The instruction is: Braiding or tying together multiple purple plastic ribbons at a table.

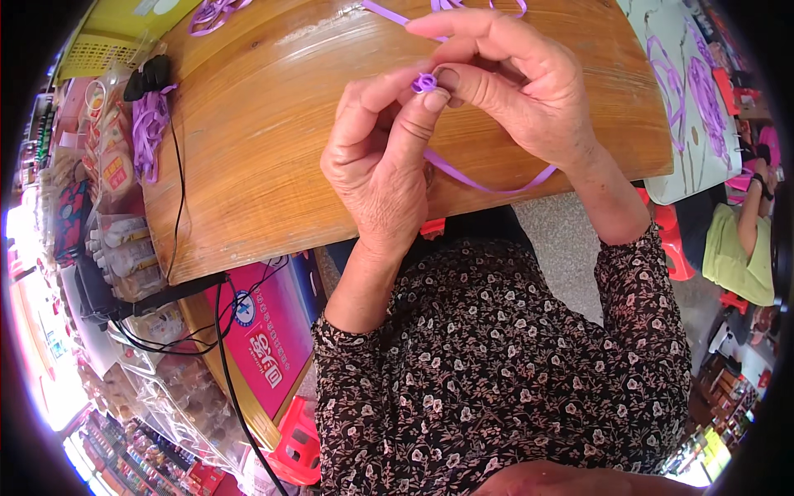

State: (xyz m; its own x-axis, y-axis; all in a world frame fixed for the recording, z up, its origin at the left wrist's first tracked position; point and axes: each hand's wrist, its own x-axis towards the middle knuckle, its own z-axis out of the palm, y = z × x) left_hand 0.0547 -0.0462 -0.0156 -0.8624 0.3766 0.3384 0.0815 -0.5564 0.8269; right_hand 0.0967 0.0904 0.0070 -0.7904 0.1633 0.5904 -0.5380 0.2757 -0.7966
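Observation:
Above the wooden table, my left hand (376, 157) pinches a small coiled loop of purple ribbon (424, 83) between thumb and index finger. My right hand (533, 95) meets it from the right, thumb and index finger closed at the loop's edge, its other fingers lifted and bent. From below the hands a loose tail of the ribbon (488, 189) curves to the right, toward my right wrist. The fingers partly hide how the loop is wound.
More purple ribbon lies on the wooden table's (265, 149) far edge. A ribbon bundle (149, 132) hangs at its left edge, near black cables. A white table (662, 107) with ribbons stands right. Below left are a pink box (265, 339) and red stool (298, 446). Another person (740, 248) sits far right.

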